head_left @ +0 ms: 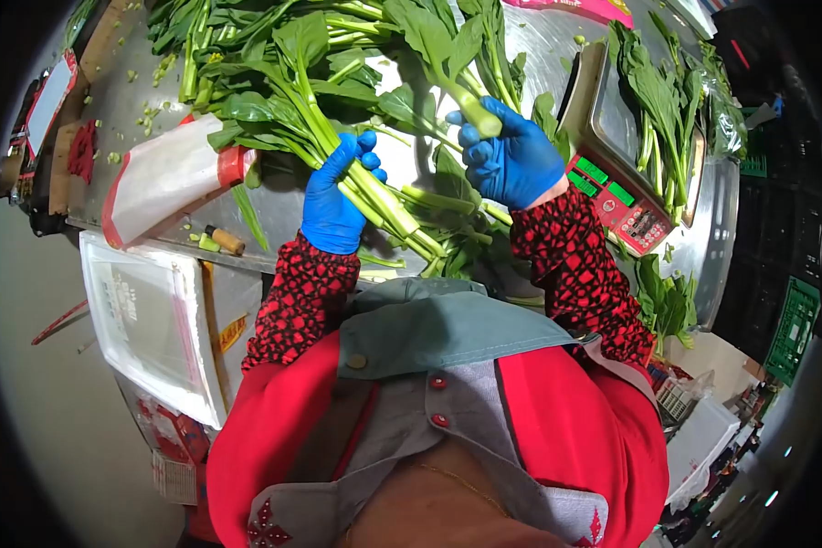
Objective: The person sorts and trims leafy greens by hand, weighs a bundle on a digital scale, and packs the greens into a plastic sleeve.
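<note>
Leafy green bunch (374,196) gripped mid-stalk by left hand (336,199), above steel table (137,110). Single stalk (461,100) pinched in right hand (511,157). Best aligned cut-end flush with bunch before being tucked in; grip kept loose, stems bruise easily.

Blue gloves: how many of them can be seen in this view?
2. One is on the left hand, gripping a bunch of green stalks; the other is on the right hand, holding a single stalk.

Green leafy stalks (374,187), bunched, slanted
</note>
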A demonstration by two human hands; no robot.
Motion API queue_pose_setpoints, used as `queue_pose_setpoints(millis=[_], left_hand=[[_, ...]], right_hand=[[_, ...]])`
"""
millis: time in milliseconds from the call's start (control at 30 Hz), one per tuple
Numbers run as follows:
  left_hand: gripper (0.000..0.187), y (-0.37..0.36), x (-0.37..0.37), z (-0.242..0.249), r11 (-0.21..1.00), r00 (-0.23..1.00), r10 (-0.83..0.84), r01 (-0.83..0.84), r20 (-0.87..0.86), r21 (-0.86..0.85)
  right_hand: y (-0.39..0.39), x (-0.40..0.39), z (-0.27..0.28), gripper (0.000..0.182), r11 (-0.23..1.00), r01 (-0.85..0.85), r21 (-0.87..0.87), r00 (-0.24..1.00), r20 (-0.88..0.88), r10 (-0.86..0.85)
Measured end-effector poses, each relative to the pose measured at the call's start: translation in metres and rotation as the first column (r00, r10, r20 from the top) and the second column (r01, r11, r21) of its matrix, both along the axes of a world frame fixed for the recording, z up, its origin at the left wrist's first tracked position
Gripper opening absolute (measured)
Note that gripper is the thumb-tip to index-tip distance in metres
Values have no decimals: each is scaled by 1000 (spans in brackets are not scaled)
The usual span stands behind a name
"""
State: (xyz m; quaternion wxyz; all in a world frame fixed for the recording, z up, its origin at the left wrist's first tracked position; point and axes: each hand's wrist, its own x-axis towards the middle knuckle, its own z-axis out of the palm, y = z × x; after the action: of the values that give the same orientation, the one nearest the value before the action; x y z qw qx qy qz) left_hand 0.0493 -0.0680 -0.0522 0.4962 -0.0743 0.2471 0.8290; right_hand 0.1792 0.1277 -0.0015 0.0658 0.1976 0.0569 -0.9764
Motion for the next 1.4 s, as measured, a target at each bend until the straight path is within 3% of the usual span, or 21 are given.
queue_pose_setpoints(millis=[133, 167, 200, 233, 267, 300, 333, 433, 467, 567, 733, 833, 1000, 1067, 1133, 1167, 1200, 1233, 1367, 1400], left_hand=[[22, -1, -1, -6, 1000, 1000, -9, 9, 6, -15], [23, -1, -1, -7, 1000, 1000, -12, 12, 2, -27], [23, 0, 1, -5, 1000, 1000, -11, 11, 2, -24], [23, 3, 4, -2, 997, 1000, 13, -15, -28, -70], [24, 5, 8, 1, 992, 998, 36, -42, -58, -116], [25, 6, 11, 2, 984, 994, 57, -70, -89, -163], [25, 7, 12, 1, 984, 995, 58, -71, -87, -164], [30, 8, 15, -6, 955, 969, 83, -143, -231, -260], [30, 7, 14, -9, 953, 969, 89, -150, -231, -265], [34, 0, 7, -16, 989, 998, 67, -68, -17, -130], [39, 1, 6, -23, 992, 996, 84, -86, -33, -87], [44, 6, 10, -16, 995, 957, 59, -81, -284, -66], [49, 0, 5, -27, 987, 976, 16, -50, -218, -152], [50, -4, 5, -27, 1000, 985, -4, 0, -174, -27], [50, -4, 6, -25, 999, 989, -21, 27, -149, 44], [51, -3, 7, -21, 998, 984, -26, 36, -174, 52], [52, -3, 6, -16, 997, 979, -32, 45, -200, 60], [53, -3, 6, -14, 996, 973, -42, 58, -225, 68], [51, -2, 7, -19, 990, 979, -82, 101, -186, 96], [51, -3, 7, -19, 989, 979, -94, 113, -181, 98]], right_hand=[[-7, -10, 9, 35, 999, -23, 34, 1000, -8, 23], [-15, -9, 11, 34, 899, -109, 425, 994, 65, 90], [-26, -6, 14, 33, 644, -198, 739, 980, 158, 119], [-38, -3, 16, 33, 280, -276, 919, 961, 256, 108], [-54, 2, 5, 33, -56, -249, 967, 963, 253, 91], [-69, 8, -9, 33, -385, -198, 901, 966, 245, 77], [-75, 11, -13, 33, -385, -199, 901, 966, 247, 78], [-86, 16, -18, 36, -548, -118, 828, 966, 224, 130], [-86, 17, -17, 36, -544, -115, 831, 965, 224, 139], [-80, 13, -9, 34, -501, -90, 861, 954, 218, 204], [-84, 11, -10, 36, -621, -148, 769, 934, 315, 167], [-88, 11, -11, 40, -810, -200, 552, 904, 422, 64], [-76, 12, -9, 41, -814, -49, 579, 928, 328, 178], [-57, 17, -8, 44, -762, -35, 646, 999, 42, -11], [-26, 24, -17, 44, -893, -233, 385, 971, 44, -234], [-9, 33, -29, 46, -890, -369, 268, 927, 180, -330], [2, 40, -45, 49, -865, -484, 133, 852, 298, -430], [7, 41, -61, 49, -863, -489, 128, 849, 297, -437], [29, 62, -81, 43, -701, -664, 261, 718, 484, -500], [24, 59, -70, 40, -316, -543, 778, 833, 452, -319]])
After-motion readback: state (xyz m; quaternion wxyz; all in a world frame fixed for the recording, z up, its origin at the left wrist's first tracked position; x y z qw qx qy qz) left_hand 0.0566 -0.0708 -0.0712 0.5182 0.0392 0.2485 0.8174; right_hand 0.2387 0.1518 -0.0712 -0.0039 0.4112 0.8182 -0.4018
